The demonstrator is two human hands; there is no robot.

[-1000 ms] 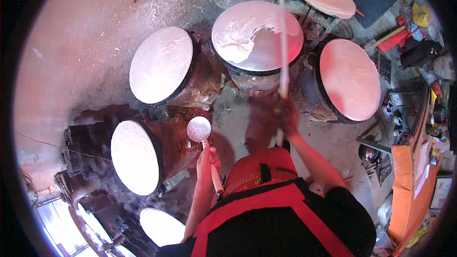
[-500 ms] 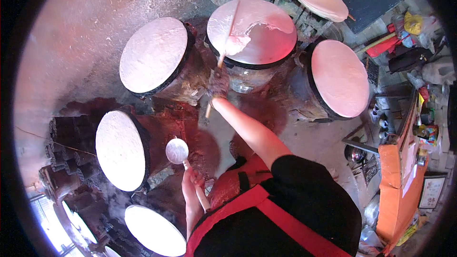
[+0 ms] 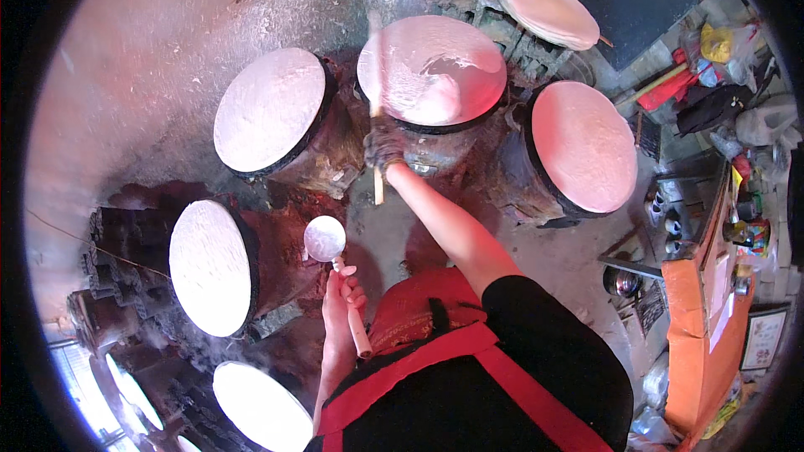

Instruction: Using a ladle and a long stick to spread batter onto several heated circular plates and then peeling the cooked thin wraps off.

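My right hand [image 3: 384,144], in a dark glove, is closed around the handle of a long wooden spreader [image 3: 376,75]. Its blurred blade reaches over the left edge of a round griddle [image 3: 484,90] straight ahead. White batter [image 3: 402,54] coats most of that griddle, with a thicker lump toward the near side and a thin, bare-looking patch at right. Lower down, my bare left hand [image 3: 345,295] grips the handle of a ladle [image 3: 325,239], its round bowl raised toward the left griddles.
White-covered griddles stand around me: at upper left [image 3: 270,109], left [image 3: 209,268], lower left [image 3: 261,408] and right [image 3: 584,146]. A stack of pale flat rounds [image 3: 548,10] lies at the far right. An orange-sided table [image 3: 691,339] stands at right.
The spreader has swung to the griddle's left edge. Batter now covers more of the griddle, and the bare patch has shrunk. The left hand and ladle have shifted slightly right and up.
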